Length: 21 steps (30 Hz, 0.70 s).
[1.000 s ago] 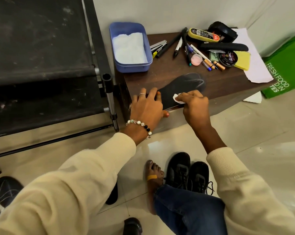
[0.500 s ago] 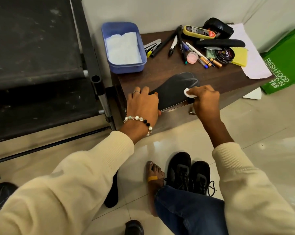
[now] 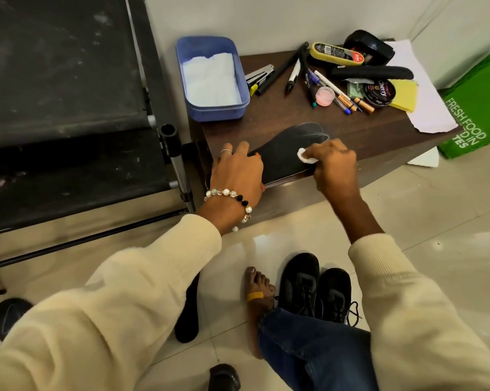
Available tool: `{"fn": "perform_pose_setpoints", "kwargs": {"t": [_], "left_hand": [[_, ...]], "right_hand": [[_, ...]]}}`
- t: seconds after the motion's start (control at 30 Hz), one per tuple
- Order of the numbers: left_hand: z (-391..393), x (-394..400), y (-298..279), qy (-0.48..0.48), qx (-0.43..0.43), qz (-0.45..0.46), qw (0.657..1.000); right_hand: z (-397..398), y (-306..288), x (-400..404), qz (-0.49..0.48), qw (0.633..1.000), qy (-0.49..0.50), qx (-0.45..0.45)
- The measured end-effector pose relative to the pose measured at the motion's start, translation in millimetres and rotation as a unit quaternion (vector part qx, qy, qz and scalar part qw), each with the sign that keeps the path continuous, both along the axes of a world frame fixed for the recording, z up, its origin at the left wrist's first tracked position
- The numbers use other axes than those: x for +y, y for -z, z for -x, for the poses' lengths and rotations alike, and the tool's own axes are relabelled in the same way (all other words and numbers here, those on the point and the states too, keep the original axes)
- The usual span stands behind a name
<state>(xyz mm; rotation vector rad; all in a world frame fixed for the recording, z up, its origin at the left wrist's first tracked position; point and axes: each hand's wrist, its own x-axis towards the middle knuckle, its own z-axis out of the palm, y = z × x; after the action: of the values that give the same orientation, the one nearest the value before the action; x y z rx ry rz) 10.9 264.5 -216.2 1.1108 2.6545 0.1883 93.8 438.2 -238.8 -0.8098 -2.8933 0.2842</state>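
Cotton pad (image 3: 304, 156) farther up insole (image 3: 282, 160), within right grip (image 3: 334, 165).

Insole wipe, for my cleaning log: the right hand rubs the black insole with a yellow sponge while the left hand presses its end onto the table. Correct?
One detail is off. In the head view the right hand pinches a small white pad, not a yellow sponge, on the black insole. The left hand does press its end onto the table.
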Motion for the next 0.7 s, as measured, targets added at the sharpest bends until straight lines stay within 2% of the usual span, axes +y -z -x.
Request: {"fn": "perform_pose_setpoints", "kwargs": {"t": [0.1, 0.2, 0.3, 0.4, 0.5, 0.7], "left_hand": [[5, -2, 0, 0.008, -0.011, 0.001, 1.000], [7, -3, 1, 0.014, -0.014, -0.001, 1.000], [6, -2, 1, 0.015, -0.007, -0.002, 1.000], [5, -2, 1, 0.011, -0.009, -0.009, 1.000], [5, -3, 2, 0.011, -0.007, -0.013, 1.000], [6, -5, 3, 0.013, -0.021, -0.014, 1.000]], "right_hand": [[5, -1, 14, -0.004, 0.997, 0.081, -0.002], [6, -1, 7, 0.010, 0.995, 0.099, 0.009], [-6, 0, -6, 0.006, 0.998, 0.055, 0.003], [-15, 4, -12, -0.011, 0.999, 0.007, 0.035], [-9, 6, 1, -0.011, 1.000, -0.002, 0.009], [10, -3, 15, -0.007, 0.994, 0.105, -0.032]]}}
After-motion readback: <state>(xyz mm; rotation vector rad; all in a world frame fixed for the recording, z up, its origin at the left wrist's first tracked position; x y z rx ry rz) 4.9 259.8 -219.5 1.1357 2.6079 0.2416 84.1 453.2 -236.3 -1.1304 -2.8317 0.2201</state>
